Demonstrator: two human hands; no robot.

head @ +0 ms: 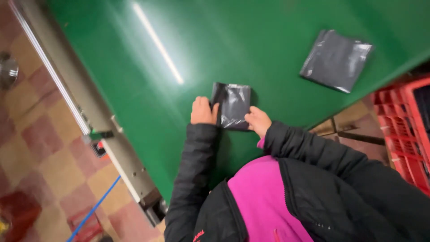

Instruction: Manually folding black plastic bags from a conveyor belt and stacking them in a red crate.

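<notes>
At the far left, the floor (31, 134) had red and pale tiles in a checker pattern, and a blue line (96, 207) ran across it near the bottom. A round metal thing (6, 69) showed at the left edge, too blurred to tell more. Beside the floor, a grey metal frame (67, 89) ran diagonally along the edge of a wide green table (134, 112), whose shiny surface carried a long white streak of reflected light.

Near the middle of the table lay a small black plastic bag (233, 105), folded to a rough square and flat on the surface. The left hand (202, 111) pressed on its left edge, with the thumb lying on the plastic. The right hand (257, 121) touched its lower right corner with curled fingers. So the two hands were apart, one on each side of the bag, both in contact with it; whether they truly gripped it or only pressed it down could not be told. Both arms wore black jacket sleeves (192, 179) over a pink top (264, 201).

Further right, well apart from the hands, a second black bag (336, 60) lay flat on the table, larger and also folded. At the right edge, past the table, stood a red plastic crate (403, 130) on the floor.
</notes>
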